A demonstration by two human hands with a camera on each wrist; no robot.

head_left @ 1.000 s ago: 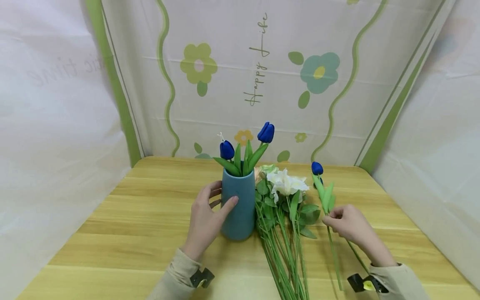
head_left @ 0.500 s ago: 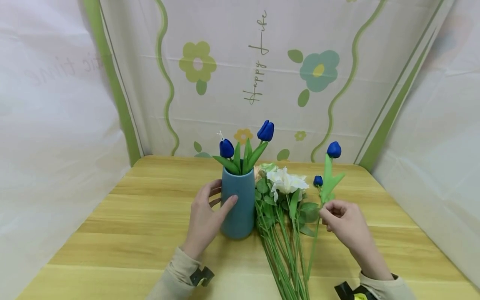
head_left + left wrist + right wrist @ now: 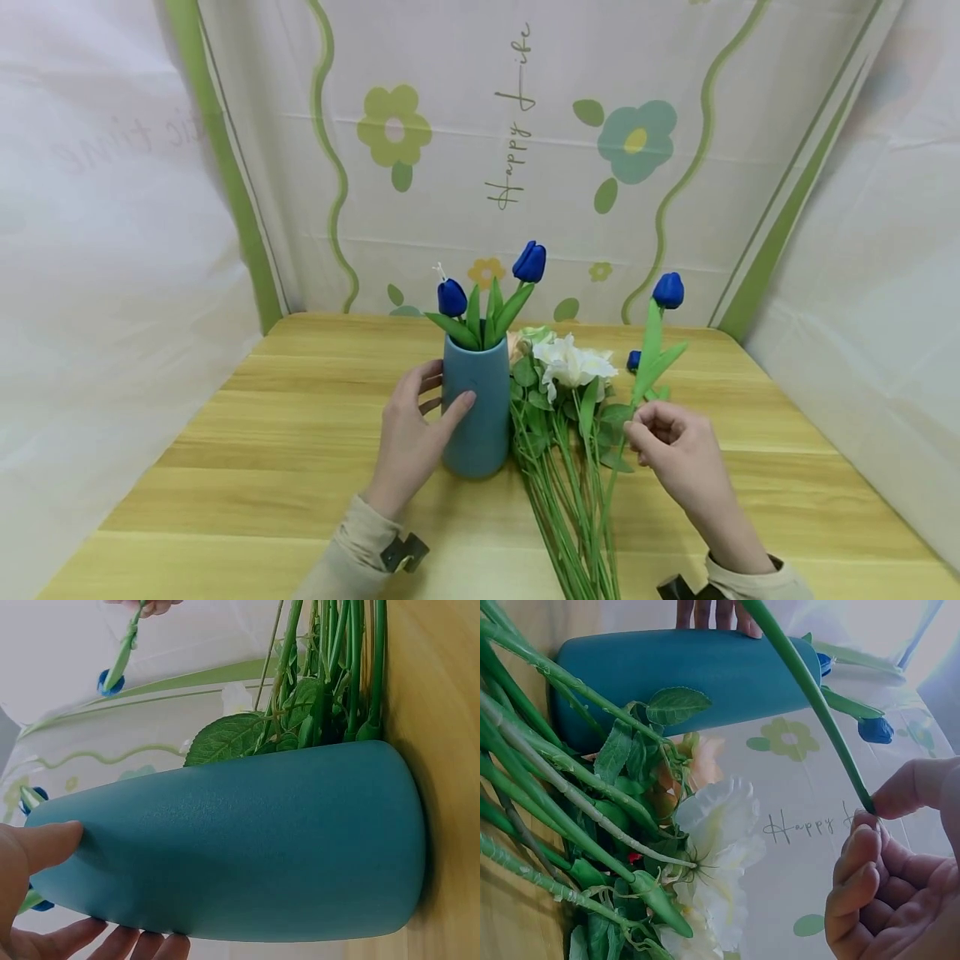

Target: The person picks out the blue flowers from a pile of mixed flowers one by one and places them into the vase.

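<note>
A blue vase (image 3: pixel 477 417) stands upright on the table, holding two blue tulips (image 3: pixel 530 262) with green leaves. My left hand (image 3: pixel 412 442) grips it from the left, thumb in front and fingers round the far side; the left wrist view shows this thumb (image 3: pixel 49 844) near the vase's top. To the right, my right hand (image 3: pixel 678 450) pinches the green stem of another blue tulip (image 3: pixel 668 291), raised above the table with its bloom upward. In the right wrist view its stem (image 3: pixel 817 712) runs up from thumb and forefinger.
Between vase and right hand lies a bunch with white flowers (image 3: pixel 573 364), leaves and several long stems (image 3: pixel 573 517) pointing toward me. One more blue tulip (image 3: pixel 634 361) lies behind the right hand. A printed cloth (image 3: pixel 450 200) hangs behind the wooden table (image 3: pixel 285 467).
My right hand has lifted one tulip off the table at the right and brought it leftward, toward the bunch. The left hand and the vase have stayed in place.
</note>
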